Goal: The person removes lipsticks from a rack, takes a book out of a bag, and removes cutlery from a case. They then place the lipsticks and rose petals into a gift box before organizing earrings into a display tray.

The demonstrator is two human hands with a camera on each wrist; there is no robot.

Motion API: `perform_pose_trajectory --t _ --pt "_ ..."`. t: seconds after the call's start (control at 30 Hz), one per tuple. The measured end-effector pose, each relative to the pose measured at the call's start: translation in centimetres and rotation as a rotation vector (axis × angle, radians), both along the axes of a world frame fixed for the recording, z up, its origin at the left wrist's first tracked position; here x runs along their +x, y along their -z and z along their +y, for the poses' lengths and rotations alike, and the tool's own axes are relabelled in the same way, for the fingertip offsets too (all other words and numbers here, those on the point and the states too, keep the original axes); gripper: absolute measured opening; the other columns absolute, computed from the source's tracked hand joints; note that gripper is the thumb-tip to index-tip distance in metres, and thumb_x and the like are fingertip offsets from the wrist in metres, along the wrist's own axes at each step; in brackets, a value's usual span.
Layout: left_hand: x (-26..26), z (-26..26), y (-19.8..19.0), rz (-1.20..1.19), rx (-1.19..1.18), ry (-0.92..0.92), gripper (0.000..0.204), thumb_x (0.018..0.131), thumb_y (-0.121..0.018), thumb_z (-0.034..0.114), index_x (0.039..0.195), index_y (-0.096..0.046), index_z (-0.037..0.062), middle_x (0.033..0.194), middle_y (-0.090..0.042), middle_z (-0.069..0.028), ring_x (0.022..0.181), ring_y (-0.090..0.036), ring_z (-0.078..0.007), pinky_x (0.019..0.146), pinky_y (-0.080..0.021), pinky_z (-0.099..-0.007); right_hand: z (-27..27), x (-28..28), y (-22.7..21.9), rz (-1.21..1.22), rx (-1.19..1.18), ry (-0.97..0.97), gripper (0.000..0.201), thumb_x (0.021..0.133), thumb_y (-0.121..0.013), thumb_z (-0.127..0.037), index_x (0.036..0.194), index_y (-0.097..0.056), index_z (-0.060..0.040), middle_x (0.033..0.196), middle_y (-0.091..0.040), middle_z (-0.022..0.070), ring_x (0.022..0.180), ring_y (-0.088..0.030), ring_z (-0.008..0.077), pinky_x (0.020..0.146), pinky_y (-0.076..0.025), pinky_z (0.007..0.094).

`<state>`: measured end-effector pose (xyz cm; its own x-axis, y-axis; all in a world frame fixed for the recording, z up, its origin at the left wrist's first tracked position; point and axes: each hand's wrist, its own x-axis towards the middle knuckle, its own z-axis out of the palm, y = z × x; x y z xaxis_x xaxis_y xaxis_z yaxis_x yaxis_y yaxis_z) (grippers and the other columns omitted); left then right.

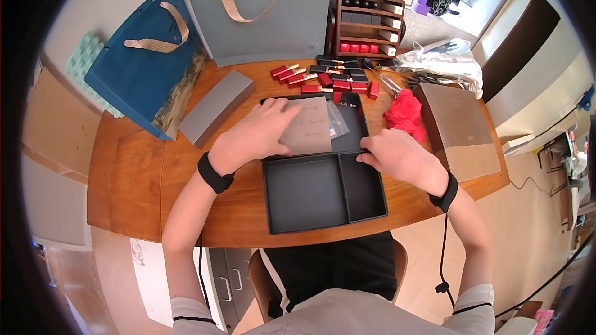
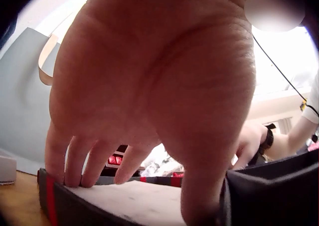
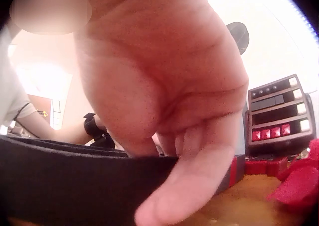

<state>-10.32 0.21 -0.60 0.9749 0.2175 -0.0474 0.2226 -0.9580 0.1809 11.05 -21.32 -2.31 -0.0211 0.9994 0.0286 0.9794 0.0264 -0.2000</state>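
Observation:
A black box (image 1: 356,138) lies on the table with a pale card sheet (image 1: 313,125) over its left part. A small clear plastic bag (image 1: 338,123) lies beside the sheet. My left hand (image 1: 259,129) rests on the sheet, its straight fingers (image 2: 74,161) reaching the box's side and its thumb down at the near edge. Directly in front sits a black tray (image 1: 304,189) with two compartments. At the corner where tray and box meet, my right hand (image 1: 400,156) grips the black wall, one finger (image 3: 194,186) outside it and others behind it.
Several red and black lipstick tubes (image 1: 301,79) lie behind the box, before a wooden rack (image 1: 366,25). Red crumpled material (image 1: 405,115) and a brown box (image 1: 462,127) stand right. A long grey box (image 1: 217,108), blue bag (image 1: 146,62) and grey bag (image 1: 261,37) stand left and behind.

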Motion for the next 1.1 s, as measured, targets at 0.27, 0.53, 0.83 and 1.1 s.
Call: perform_pose_trajectory --t 0.27,0.53,0.83,1.1 --pt "0.0 -0.2 -1.3 0.07 0.009 -0.01 0.084 0.075 -0.088 0.026 0.144 -0.049 0.0006 0.148 -0.048 -0.0211 0.137 -0.047 -0.0378 0.114 -0.042 -0.042 -1.1 -0.8 -0.7 0.257 0.064 0.159 0.023 0.087 -0.075 -0.013 0.102 -0.063 -0.0001 0.083 -0.07 0.0214 0.084 -0.07 0.0399 0.076 -0.055 0.0489" --pt "-0.3 1.5 -0.7 0.006 -0.043 0.033 0.07 0.084 -0.081 0.034 0.139 -0.054 -0.0007 0.142 -0.054 -0.021 0.132 -0.052 -0.0366 0.11 -0.045 -0.0407 -2.7 -1.0 -3.9 0.544 -0.004 0.199 0.02 0.085 -0.069 -0.004 0.103 -0.073 0.0047 0.067 -0.067 0.013 0.057 -0.067 0.0209 0.055 -0.053 0.0322" --pt "-0.2 3.4 -3.5 -0.419 -0.501 -0.024 0.044 0.114 -0.036 0.031 0.125 -0.064 -0.0016 0.11 -0.073 -0.0142 0.105 -0.069 -0.0241 0.097 -0.053 -0.0361 0.5 2.1 -5.9 0.758 -0.005 0.283 0.023 0.089 -0.068 -0.01 0.104 -0.075 0.0056 0.061 -0.064 0.0056 0.049 -0.061 0.0082 0.048 -0.049 0.0251" --pt "-0.3 3.4 -3.8 -0.595 -0.545 -0.08 0.05 0.112 -0.043 0.041 0.121 -0.066 -0.0026 0.102 -0.075 -0.0153 0.097 -0.071 -0.0258 0.086 -0.052 -0.0328 4.1 4.3 -5.7 0.878 0.098 0.279 0.026 0.095 -0.063 -0.009 0.113 -0.072 0.0069 0.067 -0.065 0.0034 0.053 -0.063 0.0081 0.049 -0.051 0.0241"
